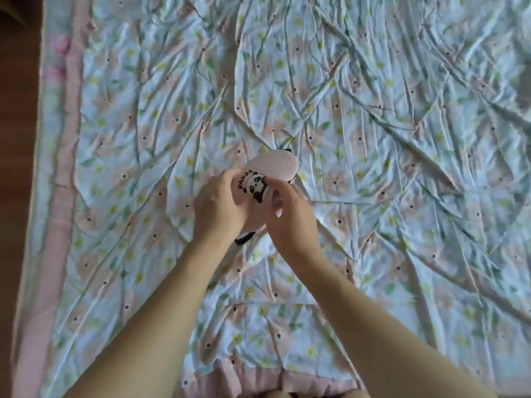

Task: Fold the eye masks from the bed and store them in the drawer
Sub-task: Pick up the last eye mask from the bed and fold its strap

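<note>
— Largest item? Count?
— One quilt (373, 139), floral, creased, pink border on two sides.
— Hands?
— Two. Left hand (218, 208) curled round the near end of one mask (273, 168). Right hand (290, 219) pinching the mask's edge beside the panda print (257, 186).
— Mask location?
— Mid-quilt, between both hands. Pink. One seen. Black strap (242, 239) showing below the left hand.

Most of the pink eye mask (274, 168) under both hands, its black strap (240, 240) mostly hidden.
</note>
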